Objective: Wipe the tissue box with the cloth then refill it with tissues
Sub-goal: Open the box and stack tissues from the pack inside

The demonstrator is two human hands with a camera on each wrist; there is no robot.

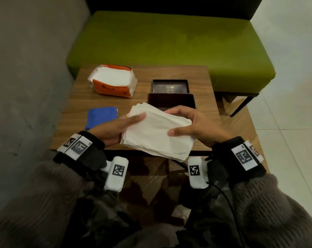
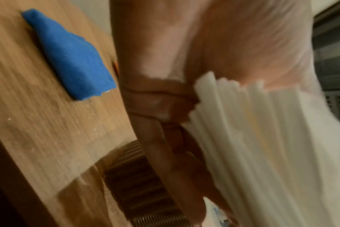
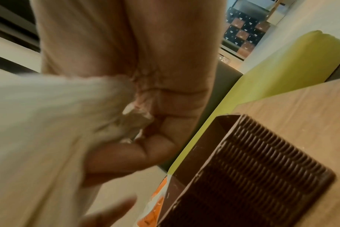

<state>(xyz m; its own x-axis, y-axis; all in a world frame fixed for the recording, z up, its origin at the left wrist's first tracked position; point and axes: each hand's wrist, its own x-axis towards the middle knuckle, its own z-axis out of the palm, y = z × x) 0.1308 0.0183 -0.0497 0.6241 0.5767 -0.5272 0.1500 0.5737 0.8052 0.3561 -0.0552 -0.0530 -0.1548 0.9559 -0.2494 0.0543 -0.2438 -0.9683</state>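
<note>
Both hands hold a thick stack of white tissues (image 1: 157, 132) above the table's near edge. My left hand (image 1: 115, 128) grips its left side, thumb on top, and my right hand (image 1: 191, 125) grips the right side, thumb on top and fingers curled over the far edge. The stack's layered edge (image 2: 262, 138) shows in the left wrist view, and the stack (image 3: 39, 138) fills the left of the right wrist view. Just behind the stack stands the dark ribbed tissue box (image 1: 171, 101) (image 3: 262, 169), open at the top. Its lid (image 1: 170, 86) lies behind it. The blue cloth (image 1: 101, 116) (image 2: 68, 53) lies folded at the left.
An opened orange tissue pack (image 1: 113, 81) full of white tissues sits at the back left of the wooden table (image 1: 72, 111). A green bench (image 1: 169, 43) runs behind the table. A grey wall is on the left, pale tiled floor on the right.
</note>
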